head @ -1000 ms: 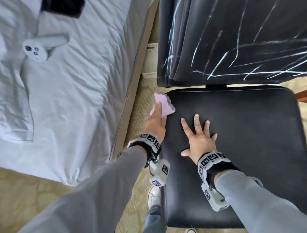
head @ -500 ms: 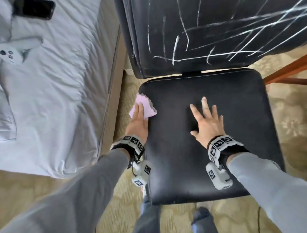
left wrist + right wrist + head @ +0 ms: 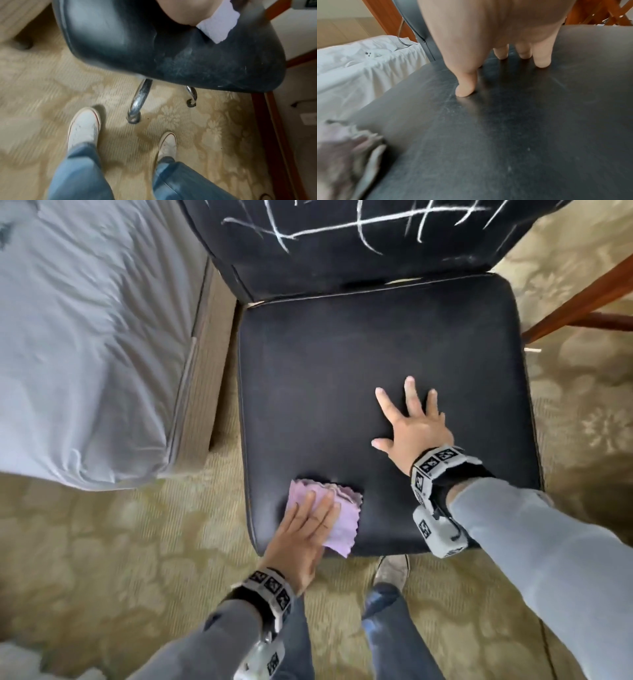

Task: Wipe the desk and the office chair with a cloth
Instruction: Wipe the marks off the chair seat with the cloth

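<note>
Since the earlier frames the left hand has drawn the cloth from the seat's far left edge, near the backrest, down to its near left corner, while the right hand has stayed spread on the cushion. Going left to right: the bed with its white sheet stands just beside the office chair, on patterned carpet. The left hand lies flat, fingers straight, pressing the folded lilac cloth onto the front left corner of the black seat, with one edge of the cloth hanging over the rim; the left wrist view shows the same corner of cloth draped over the seat's front edge. Further right, the right hand rests open with its fingers splayed and touching the seat near its middle, holding nothing, apparently steadying the chair. At the far right a brown wooden frame shows, possibly the desk, though I cannot tell. Judging progress: the left strip of the seat seems covered, but the middle and right of the cushion still carry faint scuffs and dust, and the backrest bears many white streaks, so most of the chair is left. Whether the desk has been wiped cannot be told.
</note>
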{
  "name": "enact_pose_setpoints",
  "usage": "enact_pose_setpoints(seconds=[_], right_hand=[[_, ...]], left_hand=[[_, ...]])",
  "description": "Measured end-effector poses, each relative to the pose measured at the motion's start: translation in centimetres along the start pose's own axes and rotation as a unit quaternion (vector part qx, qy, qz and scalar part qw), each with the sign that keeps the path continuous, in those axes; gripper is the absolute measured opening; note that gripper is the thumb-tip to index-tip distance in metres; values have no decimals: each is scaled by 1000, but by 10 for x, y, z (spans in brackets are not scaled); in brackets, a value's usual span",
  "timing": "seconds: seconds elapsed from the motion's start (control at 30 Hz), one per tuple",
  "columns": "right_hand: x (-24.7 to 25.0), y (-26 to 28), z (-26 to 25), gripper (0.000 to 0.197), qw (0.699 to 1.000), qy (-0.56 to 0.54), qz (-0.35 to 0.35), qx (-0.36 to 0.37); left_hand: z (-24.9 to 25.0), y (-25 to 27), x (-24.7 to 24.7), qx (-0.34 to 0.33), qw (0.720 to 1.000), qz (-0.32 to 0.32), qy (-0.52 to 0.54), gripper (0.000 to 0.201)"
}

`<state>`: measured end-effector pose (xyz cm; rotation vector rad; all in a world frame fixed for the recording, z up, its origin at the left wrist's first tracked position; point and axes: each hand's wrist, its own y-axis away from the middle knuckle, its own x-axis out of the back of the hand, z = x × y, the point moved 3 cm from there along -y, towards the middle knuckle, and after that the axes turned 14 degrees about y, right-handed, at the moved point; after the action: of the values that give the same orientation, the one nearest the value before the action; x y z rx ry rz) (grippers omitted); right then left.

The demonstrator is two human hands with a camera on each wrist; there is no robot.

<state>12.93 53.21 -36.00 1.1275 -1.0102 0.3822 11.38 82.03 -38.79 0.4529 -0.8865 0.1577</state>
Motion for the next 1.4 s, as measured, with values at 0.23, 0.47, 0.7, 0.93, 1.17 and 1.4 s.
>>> enact_pose_setpoints(seconds=[0.23, 0.47, 0.7, 0.93, 1.17, 1.4], right_hand=[[-38, 51, -20, 96, 996, -5, 38, 81], [-56, 69, -34, 115, 996, 17, 33, 86], [-56, 71, -40, 112, 998, 9, 27, 50], [-62, 69, -51, 110, 996, -17, 80, 38], [-67, 69, -56, 105, 993, -32, 107, 40], [-77, 80, -57, 89, 988, -49, 136, 48]], left_hand=[[-28, -69, 64, 53, 998, 31, -12, 74], [-33, -8, 29, -3, 998, 35, -56, 80], [-39, 69, -14, 15, 999, 17, -43, 73], [-27, 51, -9, 84, 978, 173, 74, 58], [-3, 21, -47, 112, 964, 239, -27, 55], [-75, 57, -24, 101, 964, 246, -30, 70]])
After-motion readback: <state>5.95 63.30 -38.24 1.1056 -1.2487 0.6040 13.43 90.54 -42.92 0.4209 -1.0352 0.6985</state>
